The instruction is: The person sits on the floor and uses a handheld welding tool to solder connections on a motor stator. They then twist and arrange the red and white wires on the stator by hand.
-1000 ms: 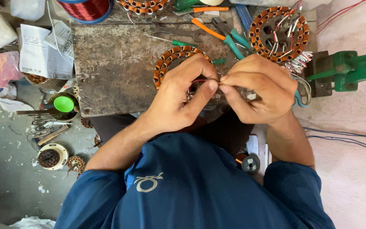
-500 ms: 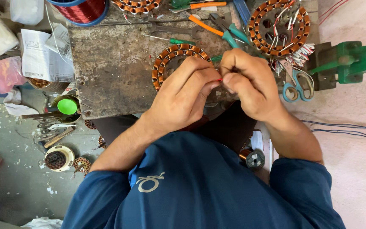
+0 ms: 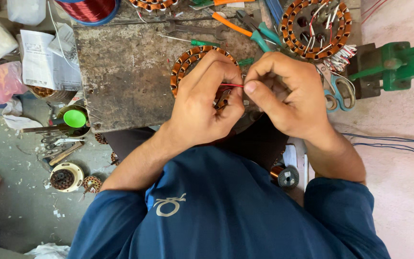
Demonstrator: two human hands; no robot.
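I have both hands pinched together on a thin red wire (image 3: 233, 85), the left hand (image 3: 207, 103) and right hand (image 3: 288, 93) meeting over the copper-wound stator ring (image 3: 184, 64) at the near edge of the table (image 3: 125, 72). The wire looks light, springy and easy to kink, so fingertips near its end seem the best hold. A second stator (image 3: 317, 26), blue-handled scissors (image 3: 337, 93), pliers (image 3: 245, 26) and a green vise (image 3: 394, 62) crowd the right side
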